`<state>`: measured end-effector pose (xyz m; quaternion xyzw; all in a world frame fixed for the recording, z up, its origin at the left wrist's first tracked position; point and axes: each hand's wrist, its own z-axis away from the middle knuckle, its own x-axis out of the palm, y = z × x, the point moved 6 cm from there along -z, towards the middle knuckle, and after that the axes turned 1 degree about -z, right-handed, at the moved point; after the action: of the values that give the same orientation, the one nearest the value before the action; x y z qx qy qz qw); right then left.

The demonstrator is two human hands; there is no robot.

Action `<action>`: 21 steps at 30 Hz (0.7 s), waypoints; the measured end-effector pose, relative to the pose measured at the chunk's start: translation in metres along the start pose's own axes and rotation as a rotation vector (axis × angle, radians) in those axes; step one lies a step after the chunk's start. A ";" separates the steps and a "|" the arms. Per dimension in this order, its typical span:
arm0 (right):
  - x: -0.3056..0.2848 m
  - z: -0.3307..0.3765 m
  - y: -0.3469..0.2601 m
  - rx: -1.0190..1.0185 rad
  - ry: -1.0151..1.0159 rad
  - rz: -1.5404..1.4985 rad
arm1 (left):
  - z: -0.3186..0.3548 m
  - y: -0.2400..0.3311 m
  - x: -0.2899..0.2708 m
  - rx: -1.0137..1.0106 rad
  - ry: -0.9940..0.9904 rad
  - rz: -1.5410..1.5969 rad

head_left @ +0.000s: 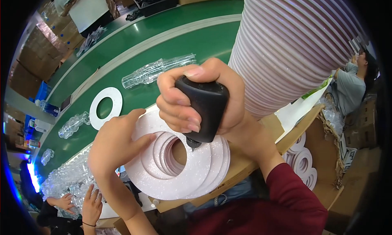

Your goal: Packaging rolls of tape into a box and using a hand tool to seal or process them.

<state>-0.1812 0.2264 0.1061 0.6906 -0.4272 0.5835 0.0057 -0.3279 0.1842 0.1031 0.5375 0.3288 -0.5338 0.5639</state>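
My right hand (226, 88) is wrapped round a black squeeze bottle (204, 108), tipped with its nozzle downward. The nozzle tip is just over a stack of glittery, pale pink flat rings (159, 182), close to their centre hole; I cannot tell if it touches. My left hand (112, 143) lies along the left side of the stack, its thumb on the top ring and its fingers apart near the far edge. The rings are slightly fanned out, their holes not quite lined up.
A tall column of stacked rings (294, 43) rises at the right. A single ring (116, 97) and clear plastic pieces (153, 73) lie on the green table (179, 39). More clear pieces (69, 173) are heaped at left, beside another person's hands (92, 206). An open carton (326, 153) stands lower right.
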 end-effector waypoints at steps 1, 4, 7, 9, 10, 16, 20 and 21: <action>0.000 0.000 0.001 -0.004 -0.004 -0.002 | 0.001 0.000 0.000 0.001 0.002 0.005; -0.003 0.002 0.003 0.011 0.009 0.014 | 0.000 0.002 0.001 -0.001 0.028 0.018; -0.003 0.004 0.004 0.035 -0.054 0.045 | 0.002 0.001 0.002 -0.003 0.020 0.014; -0.002 0.004 0.004 0.041 -0.047 0.062 | 0.004 0.000 0.000 0.008 0.029 0.030; -0.001 0.004 0.004 0.044 -0.039 0.081 | 0.005 -0.002 0.001 0.004 0.028 0.030; 0.001 0.003 0.007 0.048 -0.035 0.126 | 0.005 -0.002 0.001 0.019 0.040 0.018; -0.001 0.002 0.007 0.042 -0.040 0.161 | 0.005 -0.003 0.001 0.013 0.070 0.010; 0.000 0.001 0.006 0.024 -0.062 0.152 | 0.007 -0.005 -0.001 0.009 0.091 0.003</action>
<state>-0.1840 0.2224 0.1032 0.6742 -0.4711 0.5656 -0.0602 -0.3342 0.1784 0.1044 0.5642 0.3511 -0.5095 0.5467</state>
